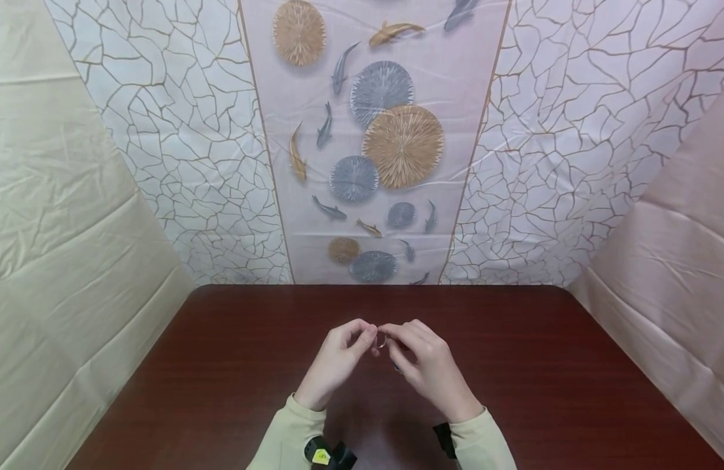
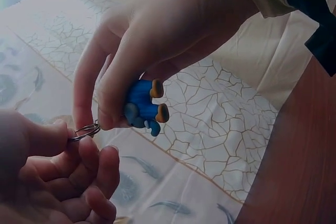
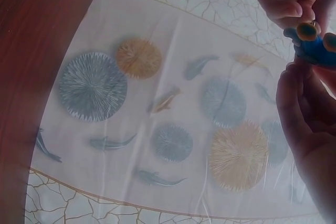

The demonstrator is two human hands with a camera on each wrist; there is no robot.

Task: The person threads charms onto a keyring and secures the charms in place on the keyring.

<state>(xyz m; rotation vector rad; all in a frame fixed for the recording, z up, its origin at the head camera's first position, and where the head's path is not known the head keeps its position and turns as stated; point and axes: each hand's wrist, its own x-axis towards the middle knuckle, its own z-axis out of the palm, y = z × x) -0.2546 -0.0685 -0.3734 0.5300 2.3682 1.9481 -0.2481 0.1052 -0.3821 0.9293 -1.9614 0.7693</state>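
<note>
A metal key ring [image 1: 382, 341] is between the two hands, above the table. My left hand [image 1: 340, 356] pinches one side of it between thumb and fingers. My right hand [image 1: 427, 360] has its thumb and index fingertips at the ring's other side. A small blue keychain figurine [image 2: 143, 104] with orange-brown feet lies against the right hand's fingers, behind its thumb. From the right wrist view, the figurine [image 3: 315, 48] shows at the right edge, between both hands. Its link to the ring is mostly covered by fingers.
The dark reddish-brown table [image 1: 220, 365] extends around the hands. Behind it hangs a patterned cloth [image 1: 373, 215] with fish and round motifs, and plain beige cloth [image 1: 62, 228] covers the sides. Black straps [image 1: 342, 455] are on the wrists.
</note>
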